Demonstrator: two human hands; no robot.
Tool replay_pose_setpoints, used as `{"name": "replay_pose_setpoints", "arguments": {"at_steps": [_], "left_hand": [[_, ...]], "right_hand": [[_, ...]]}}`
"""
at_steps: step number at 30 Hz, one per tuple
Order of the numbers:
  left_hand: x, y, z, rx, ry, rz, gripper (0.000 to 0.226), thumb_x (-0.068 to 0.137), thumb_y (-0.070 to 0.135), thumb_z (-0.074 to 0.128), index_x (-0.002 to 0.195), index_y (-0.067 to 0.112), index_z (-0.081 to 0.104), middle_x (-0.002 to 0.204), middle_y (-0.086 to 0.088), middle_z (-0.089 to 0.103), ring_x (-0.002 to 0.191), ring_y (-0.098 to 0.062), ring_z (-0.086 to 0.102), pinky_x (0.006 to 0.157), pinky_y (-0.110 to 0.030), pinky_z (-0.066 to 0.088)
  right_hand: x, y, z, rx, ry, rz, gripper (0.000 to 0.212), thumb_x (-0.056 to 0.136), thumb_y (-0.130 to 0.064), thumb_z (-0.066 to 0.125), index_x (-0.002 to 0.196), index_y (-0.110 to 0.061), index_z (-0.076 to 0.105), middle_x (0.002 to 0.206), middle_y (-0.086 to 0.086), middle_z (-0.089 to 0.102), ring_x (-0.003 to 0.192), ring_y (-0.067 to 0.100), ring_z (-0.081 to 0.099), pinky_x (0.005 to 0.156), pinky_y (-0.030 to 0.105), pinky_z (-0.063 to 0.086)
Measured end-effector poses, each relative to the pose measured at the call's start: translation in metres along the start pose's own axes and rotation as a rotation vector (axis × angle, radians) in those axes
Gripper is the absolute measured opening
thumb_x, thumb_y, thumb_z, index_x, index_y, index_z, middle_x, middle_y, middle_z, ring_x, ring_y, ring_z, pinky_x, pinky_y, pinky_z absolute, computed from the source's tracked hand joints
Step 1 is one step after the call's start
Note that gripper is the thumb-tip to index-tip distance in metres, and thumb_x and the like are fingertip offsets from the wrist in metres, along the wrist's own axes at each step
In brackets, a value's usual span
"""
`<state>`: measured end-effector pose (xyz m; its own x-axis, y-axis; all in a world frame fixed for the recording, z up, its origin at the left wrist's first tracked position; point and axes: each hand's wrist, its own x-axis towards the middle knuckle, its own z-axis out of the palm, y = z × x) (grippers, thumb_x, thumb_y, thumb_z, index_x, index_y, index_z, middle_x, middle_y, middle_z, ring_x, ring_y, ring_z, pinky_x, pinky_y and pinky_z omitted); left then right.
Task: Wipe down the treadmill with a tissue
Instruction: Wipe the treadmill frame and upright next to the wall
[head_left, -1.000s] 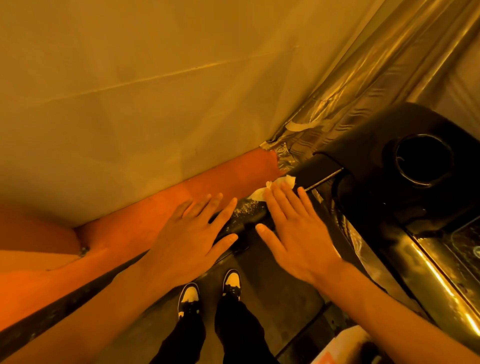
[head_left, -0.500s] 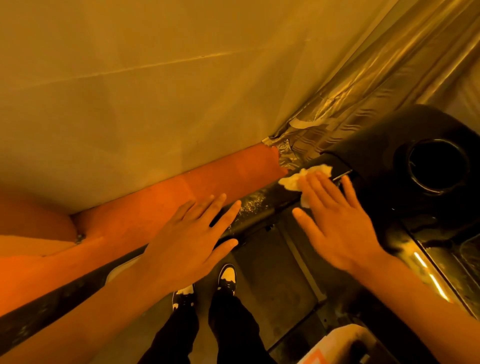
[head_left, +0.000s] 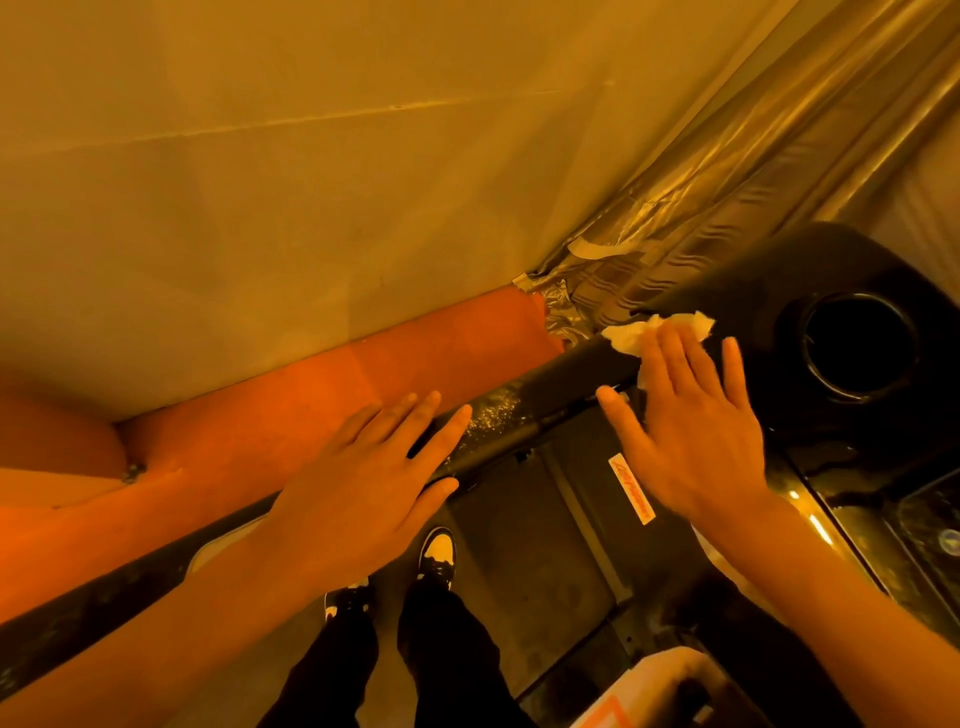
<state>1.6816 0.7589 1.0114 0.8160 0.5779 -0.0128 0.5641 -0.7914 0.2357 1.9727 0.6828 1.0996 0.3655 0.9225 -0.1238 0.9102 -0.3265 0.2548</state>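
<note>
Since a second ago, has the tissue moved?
Yes. The tissue, under the right hand, slid along the black rail toward the round cup holder.

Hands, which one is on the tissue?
The right hand, straight fingers pressing the white tissue against the treadmill's black rail; the left hand lies flat lower on the rail, with no tissue.

Nothing actually readable here tbh. There's a narrow white sticker (head_left: 631, 488) on the treadmill (head_left: 519, 530), just right of centre, with slanted red script on it, but it's too blurry to make out. The small round badge (head_left: 949, 540) at the right edge and the orange mark on the white box (head_left: 660, 670) at the bottom are illegible too.
</note>
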Motion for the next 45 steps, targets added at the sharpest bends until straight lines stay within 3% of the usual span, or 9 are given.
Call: {"name": "replay_pose_setpoints", "arguments": {"at_steps": [6, 8, 13, 19, 24, 31, 38, 42, 45], "left_hand": [[0.001, 0.001, -0.001, -0.010, 0.016, -0.014, 0.061, 0.106, 0.051, 0.027, 0.157, 0.020, 0.040, 0.148, -0.013, 0.058, 0.134, -0.033, 0.059, 0.103, -0.050, 0.052], [0.001, 0.001, 0.000, -0.003, 0.024, -0.005, 0.061, 0.106, 0.051, 0.027, 0.157, 0.019, 0.040, 0.148, -0.013, 0.058, 0.133, -0.032, 0.059, 0.102, -0.050, 0.052], [0.001, 0.000, 0.003, 0.009, 0.023, -0.002, 0.061, 0.107, 0.051, 0.024, 0.158, 0.019, 0.037, 0.148, -0.013, 0.058, 0.134, -0.032, 0.059, 0.104, -0.050, 0.049], [0.002, 0.000, 0.003, 0.015, 0.028, 0.005, 0.062, 0.107, 0.052, 0.025, 0.158, 0.019, 0.035, 0.149, -0.013, 0.057, 0.135, -0.033, 0.057, 0.105, -0.052, 0.049], [0.001, -0.002, 0.003, 0.054, 0.054, 0.012, 0.062, 0.107, 0.052, 0.027, 0.157, 0.018, 0.042, 0.148, -0.014, 0.058, 0.136, -0.034, 0.056, 0.108, -0.052, 0.045], [0.000, 0.000, 0.002, 0.056, 0.060, 0.001, 0.062, 0.106, 0.053, 0.028, 0.156, 0.020, 0.042, 0.146, -0.013, 0.060, 0.135, -0.033, 0.058, 0.110, -0.052, 0.044], [-0.002, 0.001, 0.002, 0.079, 0.094, 0.010, 0.061, 0.107, 0.052, 0.026, 0.156, 0.019, 0.040, 0.146, -0.015, 0.059, 0.135, -0.034, 0.057, 0.112, -0.050, 0.036], [-0.002, 0.001, 0.002, 0.061, 0.098, 0.008, 0.060, 0.105, 0.052, 0.028, 0.155, 0.019, 0.037, 0.145, -0.016, 0.060, 0.134, -0.035, 0.058, 0.111, -0.052, 0.041], [-0.001, 0.002, 0.003, 0.061, 0.098, 0.018, 0.061, 0.105, 0.052, 0.029, 0.155, 0.018, 0.038, 0.145, -0.017, 0.060, 0.135, -0.036, 0.057, 0.112, -0.053, 0.041]], "right_hand": [[-0.052, -0.080, 0.010, 0.255, -0.109, -0.233, 0.091, 0.099, -0.076, -0.002, 0.166, -0.015, 0.006, 0.173, 0.004, -0.001, 0.160, 0.018, -0.012, 0.128, 0.041, -0.012], [-0.051, -0.058, 0.011, 0.188, -0.097, -0.262, 0.088, 0.101, -0.075, 0.000, 0.166, -0.017, 0.010, 0.173, 0.003, 0.006, 0.160, 0.018, -0.006, 0.129, 0.044, -0.008], [-0.002, -0.009, 0.004, 0.063, 0.020, 0.048, 0.100, 0.097, -0.077, -0.004, 0.163, -0.007, 0.023, 0.170, 0.015, 0.021, 0.160, 0.027, 0.009, 0.130, 0.049, -0.001], [-0.036, -0.052, 0.006, 0.156, -0.099, -0.236, 0.093, 0.098, -0.077, -0.003, 0.165, -0.016, 0.015, 0.172, 0.005, 0.010, 0.160, 0.021, -0.003, 0.128, 0.043, -0.012], [0.024, -0.006, -0.001, 0.017, -0.023, -0.001, 0.107, 0.092, -0.081, -0.010, 0.159, -0.012, 0.036, 0.167, 0.009, 0.033, 0.160, 0.023, 0.014, 0.129, 0.050, -0.004], [-0.014, -0.068, -0.002, 0.138, -0.146, -0.280, 0.100, 0.093, -0.081, -0.010, 0.162, -0.021, 0.030, 0.169, 0.002, 0.026, 0.159, 0.017, 0.011, 0.129, 0.046, -0.009], [0.058, -0.028, -0.005, -0.005, -0.131, -0.066, 0.120, 0.084, -0.086, -0.018, 0.141, -0.014, 0.060, 0.150, 0.008, 0.056, 0.153, 0.022, 0.031, 0.128, 0.054, -0.004], [0.019, -0.075, -0.011, 0.056, -0.221, -0.325, 0.112, 0.083, -0.085, -0.019, 0.152, -0.027, 0.047, 0.160, -0.001, 0.045, 0.156, 0.014, 0.025, 0.128, 0.047, -0.010], [0.023, -0.039, -0.017, -0.009, -0.185, -0.317, 0.108, 0.085, -0.084, -0.020, 0.155, -0.030, 0.042, 0.163, -0.003, 0.041, 0.157, 0.013, 0.022, 0.128, 0.047, -0.011]]}}
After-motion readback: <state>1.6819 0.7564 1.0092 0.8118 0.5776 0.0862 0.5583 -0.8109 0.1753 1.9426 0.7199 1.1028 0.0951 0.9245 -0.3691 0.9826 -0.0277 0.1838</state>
